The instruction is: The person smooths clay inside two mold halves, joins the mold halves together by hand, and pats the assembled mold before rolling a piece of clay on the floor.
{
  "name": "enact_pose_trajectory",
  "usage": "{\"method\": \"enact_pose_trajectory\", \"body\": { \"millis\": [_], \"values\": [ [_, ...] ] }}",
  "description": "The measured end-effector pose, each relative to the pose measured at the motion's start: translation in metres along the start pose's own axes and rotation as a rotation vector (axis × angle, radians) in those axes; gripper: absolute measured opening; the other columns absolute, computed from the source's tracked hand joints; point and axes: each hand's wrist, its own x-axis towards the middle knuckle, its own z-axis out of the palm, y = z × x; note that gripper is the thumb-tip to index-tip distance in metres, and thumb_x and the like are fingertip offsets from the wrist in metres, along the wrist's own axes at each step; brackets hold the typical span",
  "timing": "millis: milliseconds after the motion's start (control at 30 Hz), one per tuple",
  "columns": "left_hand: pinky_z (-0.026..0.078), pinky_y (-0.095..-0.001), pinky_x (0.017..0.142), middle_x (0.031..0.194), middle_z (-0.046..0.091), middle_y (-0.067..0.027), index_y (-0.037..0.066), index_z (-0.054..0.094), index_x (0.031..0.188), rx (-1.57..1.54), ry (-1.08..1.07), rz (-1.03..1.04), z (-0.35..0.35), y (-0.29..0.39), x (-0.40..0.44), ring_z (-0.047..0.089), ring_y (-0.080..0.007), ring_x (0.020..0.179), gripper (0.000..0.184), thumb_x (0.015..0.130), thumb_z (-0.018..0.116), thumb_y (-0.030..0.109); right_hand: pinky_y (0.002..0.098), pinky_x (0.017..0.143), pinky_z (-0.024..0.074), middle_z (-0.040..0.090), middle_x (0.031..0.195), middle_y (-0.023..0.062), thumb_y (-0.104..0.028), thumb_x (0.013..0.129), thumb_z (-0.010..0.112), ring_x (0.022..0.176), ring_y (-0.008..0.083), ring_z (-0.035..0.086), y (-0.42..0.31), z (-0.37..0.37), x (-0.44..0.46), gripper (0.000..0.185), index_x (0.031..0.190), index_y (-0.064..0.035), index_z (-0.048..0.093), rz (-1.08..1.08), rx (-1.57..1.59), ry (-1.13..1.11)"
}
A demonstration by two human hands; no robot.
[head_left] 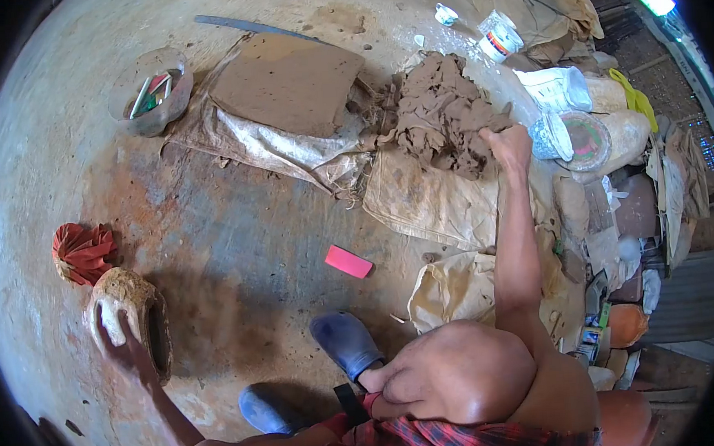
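At the lower left, my left hand grips a hollow, rounded, crusted vessel that lies with its dark opening turned to the right. Its fingers press on the whitish outer wall. My right arm stretches forward, and my right hand is closed on the right edge of a heap of wet brown clay. The clay rests on a spread sack. To the left of the heap lies a flat, smooth clay slab on sacking.
A bowl with tools stands at the upper left. A red cloth bundle sits beyond the vessel. A pink rectangular piece lies mid-floor. White tubs, sacks and a blue-white bucket line the right side.
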Motion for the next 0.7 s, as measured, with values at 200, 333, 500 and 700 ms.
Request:
{"method": "enact_pose_trajectory", "body": {
  "millis": [200,333,500,700],
  "values": [
    [0.044,-0.0444,0.115,0.145,0.063,-0.0165,0.002,0.063,0.141,-0.065,-0.300,0.283,0.034,0.091,0.007,0.058,-0.0313,0.135,0.048,0.095,0.072,0.009,0.0506,0.099,0.0547,0.073,0.121,0.0237,-0.039,0.074,0.086,0.113,0.0417,0.070,0.001,0.013,0.001,0.094,0.154,-0.0112,0.046,0.080,-0.110,0.077],
    [0.049,-0.0423,0.110,0.141,0.066,-0.0161,0.002,0.064,0.139,-0.151,-0.437,0.127,0.026,0.082,-0.015,0.061,-0.0291,0.131,0.045,0.094,0.070,0.006,0.0530,0.101,0.0536,0.073,0.123,0.0234,-0.043,0.074,0.088,0.117,0.0411,0.069,0.028,0.046,-0.001,0.096,0.156,-0.0140,0.045,0.109,-0.166,0.016],
    [0.052,-0.0397,0.105,0.132,0.071,-0.0151,0.000,0.067,0.135,-0.106,-0.740,-0.058,0.000,0.064,-0.027,0.066,-0.0248,0.124,0.041,0.095,0.070,0.005,0.0483,0.097,0.0545,0.075,0.119,0.0234,-0.040,0.072,0.088,0.117,0.0401,0.070,0.053,0.031,0.015,0.061,0.122,-0.0067,0.075,0.275,-0.251,-0.548],
    [0.050,-0.0396,0.108,0.135,0.069,-0.0176,-0.002,0.062,0.140,-0.435,-0.830,-0.135,0.019,0.071,-0.024,0.063,-0.0257,0.129,0.050,0.094,0.075,0.015,0.0451,0.095,0.0545,0.076,0.113,0.0238,-0.035,0.074,0.086,0.108,0.0370,0.073,0.058,-0.001,0.008,0.071,0.132,-0.0002,0.064,0.194,0.167,0.357]
  ]
}}
